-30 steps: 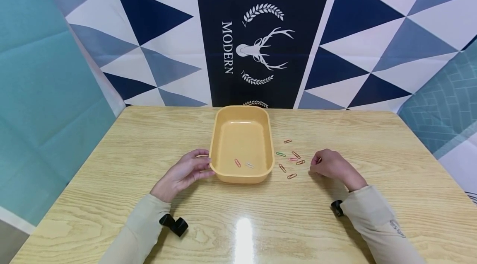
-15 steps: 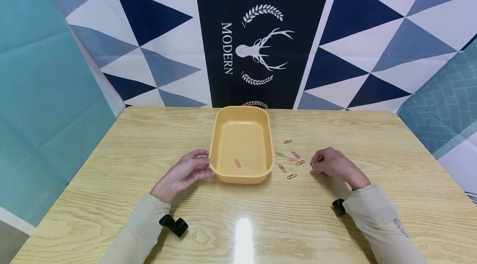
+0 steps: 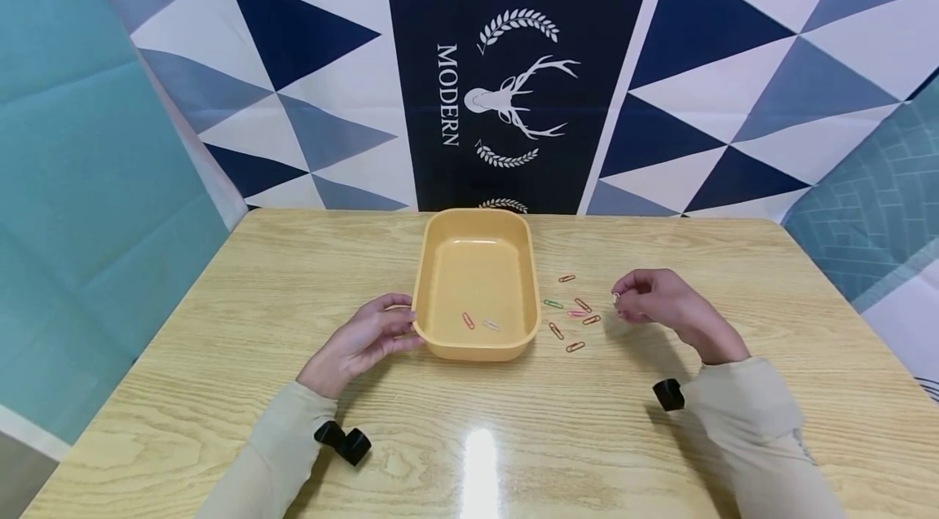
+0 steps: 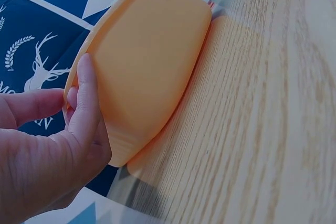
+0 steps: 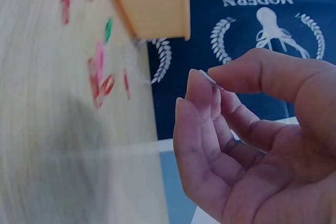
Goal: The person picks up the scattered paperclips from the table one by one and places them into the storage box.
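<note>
My left hand (image 3: 363, 340) holds the near left edge of a yellow plastic tray (image 3: 477, 274); in the left wrist view, thumb and fingers pinch its rim. A pink paper clip (image 3: 468, 321) and a white paper clip (image 3: 491, 325) lie inside, toward the near end. To the right of the tray, my right hand (image 3: 663, 303) is lifted over the table. Between its thumb and forefinger it pinches a white paper clip (image 5: 209, 78), mostly covered by the fingertips.
Several loose paper clips lie between tray and right hand: a green clip (image 3: 553, 304), a pink clip (image 3: 575, 313) and several red ones, such as the red clip (image 3: 575, 346). The wooden table (image 3: 411, 437) ends at a patterned cloth backdrop (image 3: 323, 54).
My right hand has risen from the tabletop and moved slightly away from me, lifting the white paper clip. The left hand and the tray have stayed in place.
</note>
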Tool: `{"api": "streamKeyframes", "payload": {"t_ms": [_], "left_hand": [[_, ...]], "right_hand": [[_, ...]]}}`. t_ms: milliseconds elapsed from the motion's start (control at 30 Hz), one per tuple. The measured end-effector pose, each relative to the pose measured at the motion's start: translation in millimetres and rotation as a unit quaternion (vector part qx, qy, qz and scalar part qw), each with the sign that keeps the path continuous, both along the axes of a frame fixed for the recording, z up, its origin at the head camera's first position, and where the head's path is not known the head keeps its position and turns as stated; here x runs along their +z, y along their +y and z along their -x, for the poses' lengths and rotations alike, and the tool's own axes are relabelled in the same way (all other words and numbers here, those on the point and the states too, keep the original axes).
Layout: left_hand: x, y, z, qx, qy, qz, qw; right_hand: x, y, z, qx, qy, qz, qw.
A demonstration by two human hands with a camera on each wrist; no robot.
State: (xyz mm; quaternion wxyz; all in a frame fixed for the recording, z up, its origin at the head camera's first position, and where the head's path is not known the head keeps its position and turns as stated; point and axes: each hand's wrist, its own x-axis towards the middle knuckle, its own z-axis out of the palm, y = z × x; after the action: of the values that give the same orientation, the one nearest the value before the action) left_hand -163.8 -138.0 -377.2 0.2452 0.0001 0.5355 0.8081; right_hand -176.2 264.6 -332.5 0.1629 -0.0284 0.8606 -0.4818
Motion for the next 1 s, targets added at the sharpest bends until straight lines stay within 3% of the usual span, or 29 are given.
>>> {"api": "streamKeyframes", "payload": {"t_ms": [367, 767, 1000], "left_hand": [[-1.2, -2.8, -1.3, 0.004, -0.005, -0.015, 0.9999], [-1.0, -1.9, -0.2, 0.005, -0.002, -0.002, 1.0000], [-1.1, -1.3, -0.3, 0.000, -0.003, -0.011, 0.9999]], "right_hand": [[10.9, -27.8, 3.3, -0.002, -0.002, 0.032, 0.9995], [20.6, -77.9, 11.5, 0.019, 0.032, 0.015, 0.9992], [21.5, -104.3, 15.6, 0.027, 0.021, 0.050, 0.9982]]}}
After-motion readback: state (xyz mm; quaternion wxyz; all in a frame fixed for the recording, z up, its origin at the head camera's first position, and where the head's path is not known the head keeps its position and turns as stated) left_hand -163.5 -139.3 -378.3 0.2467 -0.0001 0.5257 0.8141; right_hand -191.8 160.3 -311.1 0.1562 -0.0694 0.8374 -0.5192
